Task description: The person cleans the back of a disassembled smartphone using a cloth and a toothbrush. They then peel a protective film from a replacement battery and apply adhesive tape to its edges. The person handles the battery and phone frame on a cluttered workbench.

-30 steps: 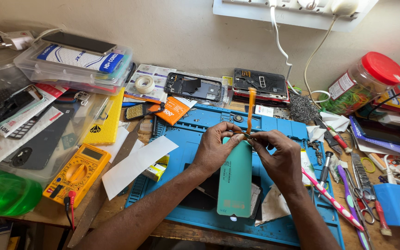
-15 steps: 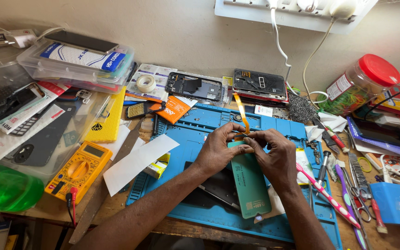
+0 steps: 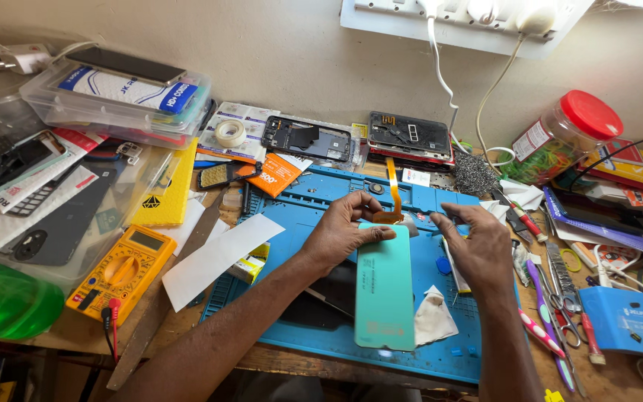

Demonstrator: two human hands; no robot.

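Over blue mat [image 3: 321,201], teal panel [image 3: 385,290] pinched under left hand [image 3: 340,231].

A cluttered wooden bench [image 3: 187,335] carries a blue work mat [image 3: 321,216], a yellow multimeter [image 3: 122,272] and a white paper strip [image 3: 217,257].

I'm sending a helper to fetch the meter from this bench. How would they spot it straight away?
Start at the blue work mat in the middle of the bench and look to its left edge, past the white paper strip. There lies the multimeter, beside a green bottle. It is the only yellow-orange box with a round dial and a small grey screen.
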